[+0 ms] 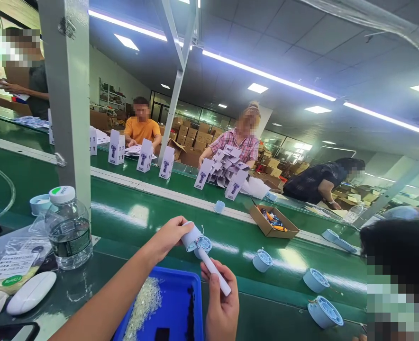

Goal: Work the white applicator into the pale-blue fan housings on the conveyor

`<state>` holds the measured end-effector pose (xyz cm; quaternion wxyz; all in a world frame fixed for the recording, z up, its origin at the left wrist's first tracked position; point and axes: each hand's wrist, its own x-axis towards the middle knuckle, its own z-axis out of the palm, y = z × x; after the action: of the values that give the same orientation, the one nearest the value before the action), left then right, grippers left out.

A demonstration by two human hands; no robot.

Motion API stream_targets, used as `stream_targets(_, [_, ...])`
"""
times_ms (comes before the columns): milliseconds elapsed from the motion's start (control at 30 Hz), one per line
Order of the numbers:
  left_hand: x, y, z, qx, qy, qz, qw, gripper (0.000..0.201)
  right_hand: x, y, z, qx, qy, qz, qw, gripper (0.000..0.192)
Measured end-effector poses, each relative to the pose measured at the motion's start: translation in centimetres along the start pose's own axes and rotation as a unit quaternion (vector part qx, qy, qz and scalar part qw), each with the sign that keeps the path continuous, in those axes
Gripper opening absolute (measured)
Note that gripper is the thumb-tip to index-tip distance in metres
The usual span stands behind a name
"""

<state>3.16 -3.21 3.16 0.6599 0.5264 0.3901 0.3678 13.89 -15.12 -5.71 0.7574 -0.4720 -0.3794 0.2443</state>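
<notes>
My left hand [174,231] grips a pale blue cylindrical housing [191,237] and tilts it over the round head of a handheld fan body. The fan body's pale handle [214,273] is pinched between the thumb and fingers of my right hand [222,298]. The two parts are close together or touching; I cannot tell which. Thin wires show near the joint. Below my hands lies a blue tray [176,296] with small clear pieces [147,303] at its left and black pieces [190,312] at its right.
Several blue round housings [262,260] stand on the green conveyor [124,237]. A carton of tools [275,225] is behind. At left are a water bottle [69,232], a white mouse-shaped object [31,292] and a metal post [69,94]. Co-workers and printed boxes [167,162] line the far side.
</notes>
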Motion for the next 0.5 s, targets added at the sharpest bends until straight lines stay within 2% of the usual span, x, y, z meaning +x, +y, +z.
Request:
stream_targets(200, [0.0,-0.2,0.2,0.02,0.004,0.005,1.0,0.036,0.1,0.2,0.0,0.012,0.012,0.001,1.0,0.026])
stream_targets(367, [0.8,-1.7,-0.2,0.068,0.008,0.024,0.997,0.034,0.1,0.1,0.1,0.011,0.011,0.014,1.0,0.029])
stream_targets(500, [1.1,-2.5,-0.1,0.086,-0.004,0.014,0.996,0.035,0.0,0.2,0.0,0.01,-0.005,0.036,0.999,0.032])
